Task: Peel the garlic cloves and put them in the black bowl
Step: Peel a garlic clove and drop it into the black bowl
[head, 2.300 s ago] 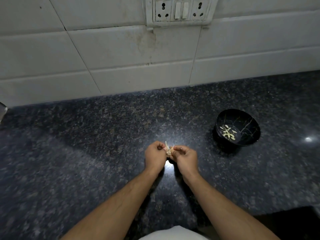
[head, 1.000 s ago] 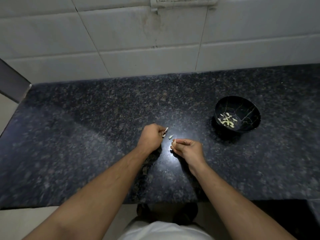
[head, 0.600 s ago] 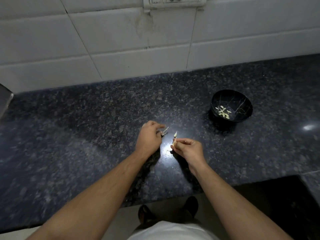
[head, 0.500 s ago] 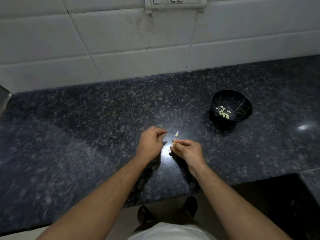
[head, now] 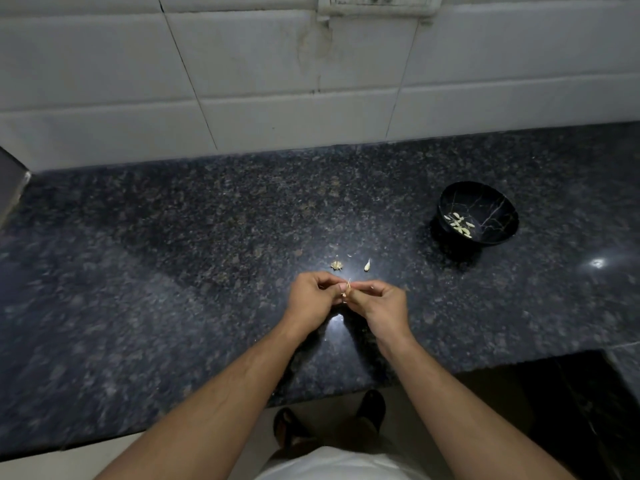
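Note:
My left hand (head: 313, 299) and my right hand (head: 377, 304) meet over the dark granite counter (head: 173, 271), and the fingertips of both pinch one small garlic clove (head: 347, 289) between them. Just beyond the hands lie a clump of garlic skin (head: 336, 265) and a loose clove (head: 367, 264) on the counter. The black bowl (head: 498, 202) stands to the right and further back, with several pale peeled cloves (head: 460, 224) inside it.
A white tiled wall (head: 277, 81) runs along the back, with a socket panel (head: 377, 3) at the top edge. The counter's front edge is close to my body, with my feet (head: 329, 420) on the floor below. A grey object (head: 10, 181) juts in at the left.
My hands were apart, each with a piece; the left one has set the skin clump down and a clove lies on the counter. Both hands have come together again on one clove.

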